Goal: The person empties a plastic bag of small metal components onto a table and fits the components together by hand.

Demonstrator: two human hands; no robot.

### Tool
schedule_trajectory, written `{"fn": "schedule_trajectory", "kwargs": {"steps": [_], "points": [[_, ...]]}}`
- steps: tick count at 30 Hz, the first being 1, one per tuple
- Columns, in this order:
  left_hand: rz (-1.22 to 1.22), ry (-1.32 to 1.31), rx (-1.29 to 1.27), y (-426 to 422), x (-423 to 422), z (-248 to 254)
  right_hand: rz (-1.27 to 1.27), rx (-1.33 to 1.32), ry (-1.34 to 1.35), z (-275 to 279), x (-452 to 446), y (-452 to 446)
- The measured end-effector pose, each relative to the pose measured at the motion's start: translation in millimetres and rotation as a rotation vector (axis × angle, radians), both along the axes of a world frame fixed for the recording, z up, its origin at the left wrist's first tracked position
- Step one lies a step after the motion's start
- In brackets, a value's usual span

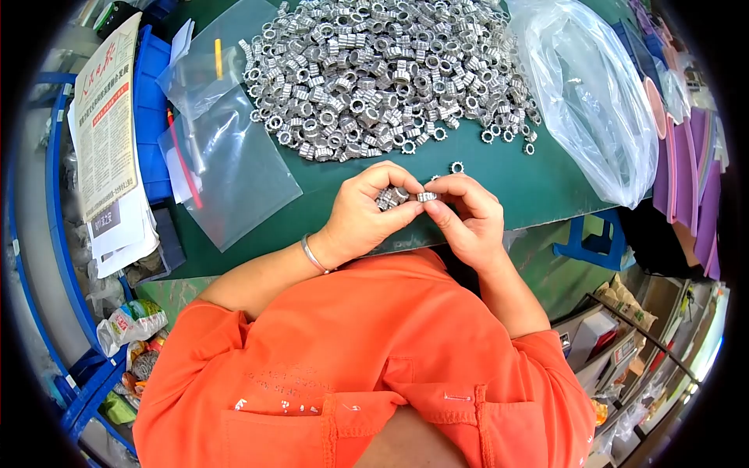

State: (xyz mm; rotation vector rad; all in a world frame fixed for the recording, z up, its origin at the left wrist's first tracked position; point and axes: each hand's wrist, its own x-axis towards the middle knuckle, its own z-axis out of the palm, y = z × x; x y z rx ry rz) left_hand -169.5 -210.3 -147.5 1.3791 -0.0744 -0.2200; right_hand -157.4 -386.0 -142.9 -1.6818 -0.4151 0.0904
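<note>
Small toothed metal rings are between my hands at the near edge of the green table. My left hand [363, 207] is closed round several metal rings [392, 197], which show between thumb and fingers. With thumb and forefinger my right hand [470, 218] pinches a single metal ring [426, 196], and the left fingertips meet it from the other side. One loose ring [457, 167] lies on the table just beyond the right hand. Farther back spreads a large pile of the same rings [382, 70].
A clear plastic bag [589, 101] lies right of the pile. Flat clear bags [234, 164] with a red pen [184, 160] are at left, beside a blue bin [152, 109] and a newspaper [107, 117]. A blue stool [597, 243] stands beyond the table's right edge.
</note>
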Motion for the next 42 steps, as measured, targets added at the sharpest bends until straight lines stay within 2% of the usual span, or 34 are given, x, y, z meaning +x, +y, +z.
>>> {"fn": "schedule_trajectory", "kwargs": {"steps": [2, 4, 5, 6, 7, 10, 12, 14, 16, 18, 20, 22, 24, 26, 28, 33, 36, 38, 40, 41, 42], "points": [[-0.013, -0.029, 0.007, 1, 0, 3, -0.024, -0.036, -0.089, 5, 0, 2], [-0.097, 0.303, -0.265, 4, 2, 13, -0.052, -0.071, -0.185, 8, 1, 3], [-0.102, 0.298, -0.264, 6, 4, 12, -0.046, -0.143, -0.298, 9, 1, 3], [-0.141, 0.402, -0.447, 8, 6, 9, -0.041, -0.216, -0.408, 10, 0, 4], [-0.181, 0.508, -0.631, 9, 8, 7, 0.001, -0.222, -0.414, 14, -1, 5], [-0.231, 0.517, -0.567, 13, 10, 5, -0.079, -0.267, -0.424, 18, 2, -3], [-0.240, 0.511, -0.640, 16, 12, 2, -0.265, -0.401, -0.373, 8, 12, -16], [-0.189, 0.564, -0.753, 17, 13, 2, -0.306, -0.590, -0.330, 6, 19, -22], [-0.161, 0.545, -0.744, 16, 12, 3, -0.249, -0.694, -0.391, 3, 18, -23], [-0.132, 0.521, -0.734, 14, 11, 5, -0.215, -0.602, -0.422, 1, 16, -20], [-0.127, 0.460, -0.437, 11, 8, 8, -0.225, -0.503, -0.352, 0, 13, -16], [-0.113, 0.479, -0.369, 7, 5, 10, -0.233, -0.406, -0.282, 1, 10, -11], [-0.077, 0.271, -0.097, 0, 5, 17, -0.251, -0.350, -0.314, 6, 9, -6], [-0.046, 0.201, -0.097, -3, 4, 10, -0.195, -0.353, -0.330, 7, 7, -4], [-0.026, 0.036, 0.045, -3, 5, 6, -0.161, -0.209, -0.226, 9, 3, 2], [-0.019, -0.012, 0.101, 0, 4, 3, -0.147, -0.058, -0.139, 5, 0, 4], [-0.022, -0.005, 0.112, 1, 4, 5, -0.111, -0.078, -0.084, 9, 7, -3], [-0.010, -0.079, 0.132, 0, 4, 3, -0.150, -0.496, -0.272, 11, 11, -7], [-0.021, 0.024, 0.052, 1, 5, 8, -0.107, -0.656, -0.318, 8, 10, -7], [-0.031, 0.128, -0.026, 3, 5, 10, -0.091, -0.654, -0.339, 5, 9, -8], [-0.030, 0.123, -0.025, 5, 6, 10, -0.074, -0.652, -0.363, 4, 9, -8]]}}
